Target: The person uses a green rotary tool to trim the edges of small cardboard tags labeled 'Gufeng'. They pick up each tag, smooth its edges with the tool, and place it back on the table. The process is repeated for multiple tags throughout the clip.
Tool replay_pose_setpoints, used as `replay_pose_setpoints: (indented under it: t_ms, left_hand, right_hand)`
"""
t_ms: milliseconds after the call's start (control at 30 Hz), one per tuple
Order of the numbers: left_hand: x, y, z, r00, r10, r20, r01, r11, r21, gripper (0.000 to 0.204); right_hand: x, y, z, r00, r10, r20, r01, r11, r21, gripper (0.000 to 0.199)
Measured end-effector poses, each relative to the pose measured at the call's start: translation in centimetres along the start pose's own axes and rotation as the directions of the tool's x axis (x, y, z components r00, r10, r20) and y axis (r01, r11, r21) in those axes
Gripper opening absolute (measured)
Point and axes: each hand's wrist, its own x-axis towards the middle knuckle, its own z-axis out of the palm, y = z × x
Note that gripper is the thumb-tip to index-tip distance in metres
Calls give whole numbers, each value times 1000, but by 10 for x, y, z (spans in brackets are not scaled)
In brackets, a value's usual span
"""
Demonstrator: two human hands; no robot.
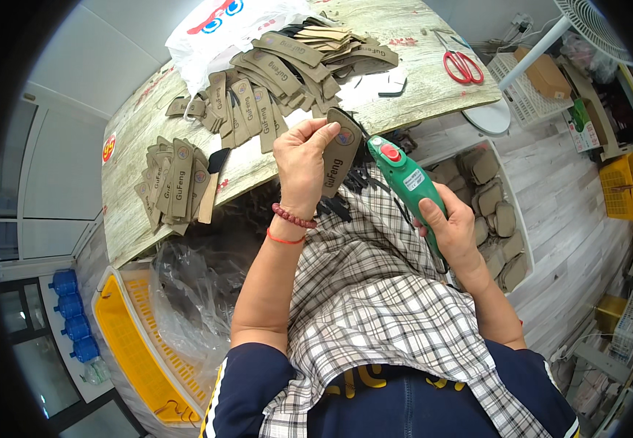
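Over the checked apron (375,292), the left hand (300,164) pinches a tan insole (340,155) upright, long axis near vertical, just left of the green tool (406,182) gripped in the right hand (453,232).

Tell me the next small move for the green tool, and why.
Probably bring the green tool's tip onto the edge of the tan insole piece: the left hand holds it upright, the right hand grips the tool, its tip just beside the piece.
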Motion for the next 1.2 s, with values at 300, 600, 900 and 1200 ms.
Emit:
replay_pose_setpoints:
  t_ms: [300, 600, 900, 1200]
  left_hand:
    - [1, 9, -8, 987, -79, 140, 52, 981, 187, 9]
    - [6, 14, -12, 936, -142, 321, 30, 943, 332, 11]
    - [24, 42, -28, 868, -238, 437, -68, 813, 578, 10]
    - [70, 97, -173, 898, 439, -36, -130, 342, 931, 27]
  right_hand:
    - [1, 0, -3, 999, -3, 43, 3, 1000, 2, 44]
    - [5, -4, -6, 999, -25, 44, 24, 999, 30, 41]
    - [11, -5, -5, 994, -17, 107, 12, 999, 46, 37]
    - [9, 12, -6, 997, 37, 62, -40, 998, 42, 39]
